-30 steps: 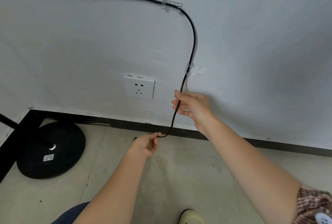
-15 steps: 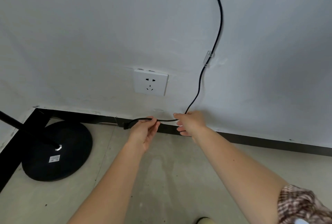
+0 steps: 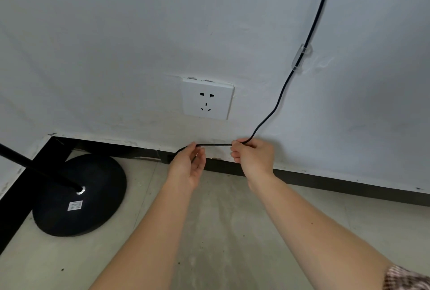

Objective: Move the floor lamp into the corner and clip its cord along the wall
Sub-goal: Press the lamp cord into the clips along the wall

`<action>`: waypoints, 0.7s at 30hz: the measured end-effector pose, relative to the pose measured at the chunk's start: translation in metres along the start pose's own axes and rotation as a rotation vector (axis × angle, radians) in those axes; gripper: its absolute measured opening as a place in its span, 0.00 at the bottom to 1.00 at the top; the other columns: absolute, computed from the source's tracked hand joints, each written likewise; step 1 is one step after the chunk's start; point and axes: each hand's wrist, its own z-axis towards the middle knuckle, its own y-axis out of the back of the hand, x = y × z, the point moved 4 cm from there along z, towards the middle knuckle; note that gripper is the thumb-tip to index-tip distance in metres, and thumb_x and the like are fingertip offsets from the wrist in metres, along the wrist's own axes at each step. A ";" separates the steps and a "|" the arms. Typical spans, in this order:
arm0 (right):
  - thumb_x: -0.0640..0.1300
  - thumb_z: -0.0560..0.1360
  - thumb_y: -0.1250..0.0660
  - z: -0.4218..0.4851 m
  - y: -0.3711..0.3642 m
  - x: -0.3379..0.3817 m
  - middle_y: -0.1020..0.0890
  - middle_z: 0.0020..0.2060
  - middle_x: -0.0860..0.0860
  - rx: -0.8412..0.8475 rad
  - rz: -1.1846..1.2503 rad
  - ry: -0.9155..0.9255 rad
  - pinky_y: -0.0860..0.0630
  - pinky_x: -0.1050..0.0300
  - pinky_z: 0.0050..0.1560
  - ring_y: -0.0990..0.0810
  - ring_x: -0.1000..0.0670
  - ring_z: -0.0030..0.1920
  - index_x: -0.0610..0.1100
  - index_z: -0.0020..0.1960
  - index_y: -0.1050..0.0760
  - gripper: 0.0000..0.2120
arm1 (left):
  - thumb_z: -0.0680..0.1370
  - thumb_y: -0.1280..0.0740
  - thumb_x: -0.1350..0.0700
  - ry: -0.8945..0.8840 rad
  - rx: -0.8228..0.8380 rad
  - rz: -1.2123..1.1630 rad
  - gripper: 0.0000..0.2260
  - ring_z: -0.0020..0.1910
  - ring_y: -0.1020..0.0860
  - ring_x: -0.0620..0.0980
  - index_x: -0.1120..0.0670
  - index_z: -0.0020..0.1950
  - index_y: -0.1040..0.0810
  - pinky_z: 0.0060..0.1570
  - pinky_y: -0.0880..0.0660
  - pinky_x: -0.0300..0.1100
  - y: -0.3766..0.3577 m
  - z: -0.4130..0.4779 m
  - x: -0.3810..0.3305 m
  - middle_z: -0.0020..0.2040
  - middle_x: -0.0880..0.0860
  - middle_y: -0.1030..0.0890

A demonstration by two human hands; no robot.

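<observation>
The head view is mostly filled by a white wall from 9 to 3 o'clock, with a dark baseboard along its foot and a pale concrete floor below. At 8 o'clock, the floor lamp's round black base sits on the floor in the corner, close to the baseboard, and its black pole leans off toward the left edge. A small white label lies on the base near the pole's foot. Two bare forearms reach up from 6 o'clock to the wall's foot. A white wall socket sits just above centre, with nothing plugged in. The black cord comes down from 1 o'clock and passes through a clear plastic clip stuck to the wall at 2 o'clock. From there it curves down into the right hand, whose fingers are curled closed around it. A short stretch runs level and taut to the left hand, which pinches it between thumb and fingertips with the palm half open. Past that hand, the cord droops toward the baseboard, and its end is hidden.
</observation>
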 end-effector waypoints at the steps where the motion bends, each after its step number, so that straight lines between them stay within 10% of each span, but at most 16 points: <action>1: 0.32 0.72 0.32 0.001 -0.001 0.000 0.21 0.32 0.43 -0.011 -0.002 0.005 0.24 0.54 0.40 0.24 0.48 0.31 0.42 0.35 0.23 0.09 | 0.76 0.33 0.63 -0.012 -0.003 0.003 0.02 0.36 0.21 0.48 0.61 0.45 0.25 0.28 0.21 0.35 0.000 0.002 -0.002 0.39 0.55 0.22; 11: 0.36 0.73 0.31 0.014 -0.002 -0.012 0.21 0.29 0.45 -0.076 0.054 -0.028 0.22 0.52 0.43 0.22 0.46 0.34 0.39 0.38 0.20 0.05 | 0.73 0.32 0.69 -0.319 -0.008 0.126 0.10 0.39 0.19 0.51 0.58 0.40 0.30 0.44 0.20 0.38 -0.011 0.002 -0.009 0.40 0.56 0.21; 21: 0.40 0.73 0.31 0.023 0.000 -0.015 0.19 0.31 0.46 -0.086 -0.090 -0.008 0.22 0.52 0.39 0.21 0.50 0.28 0.43 0.31 0.23 0.11 | 0.71 0.29 0.68 -0.392 -0.017 0.213 0.08 0.40 0.19 0.50 0.59 0.42 0.27 0.39 0.20 0.34 -0.019 0.006 -0.003 0.38 0.55 0.19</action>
